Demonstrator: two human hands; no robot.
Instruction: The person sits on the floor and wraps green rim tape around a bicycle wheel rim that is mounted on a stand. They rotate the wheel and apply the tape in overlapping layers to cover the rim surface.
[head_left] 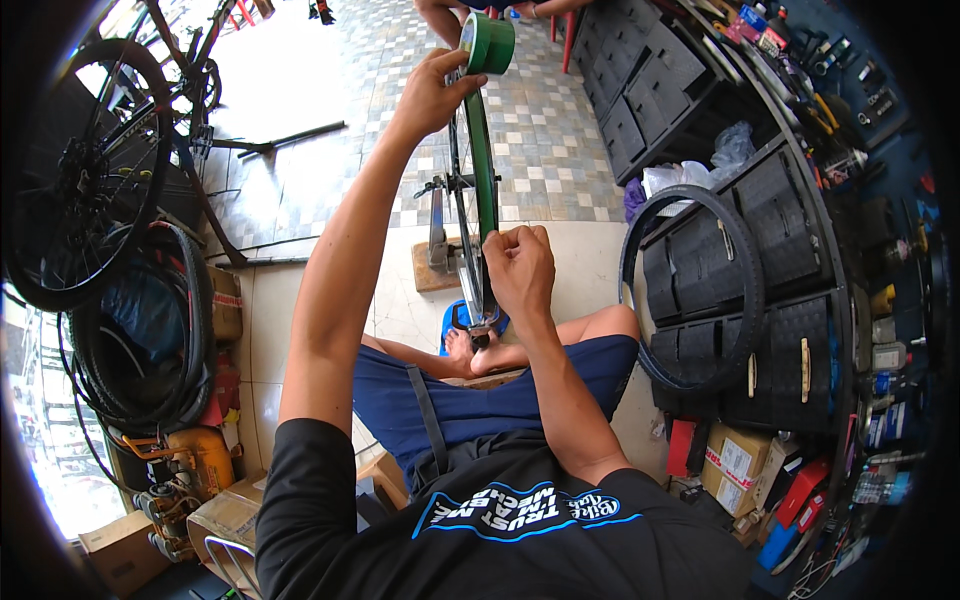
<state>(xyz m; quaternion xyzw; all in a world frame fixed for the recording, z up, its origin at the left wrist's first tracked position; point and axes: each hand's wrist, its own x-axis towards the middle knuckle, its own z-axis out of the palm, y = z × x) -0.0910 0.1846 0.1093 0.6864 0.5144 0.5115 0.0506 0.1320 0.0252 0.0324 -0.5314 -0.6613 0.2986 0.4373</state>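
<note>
My left hand (435, 92), raised and stretched forward, grips a roll of green tape (494, 46). From the roll a green tape strip (481, 150) runs down toward me, along a bicycle wheel rim (462, 212) seen edge-on. My right hand (520, 268) is closed, its fingers pinching or pressing the near part of the strip at the rim. The wheel stands upright in a metal wheel stand (437, 218) on a wooden block (432, 272). Whether the strip touches the rim all along its length cannot be made out.
A loose tire (692, 290) leans on black drawers (740, 235) at the right, beside tool-filled shelves. Bicycles (100, 170), hanging tires (145, 330) and an orange compressor (200, 462) stand at the left. Another person's legs (440, 22) show at the far end.
</note>
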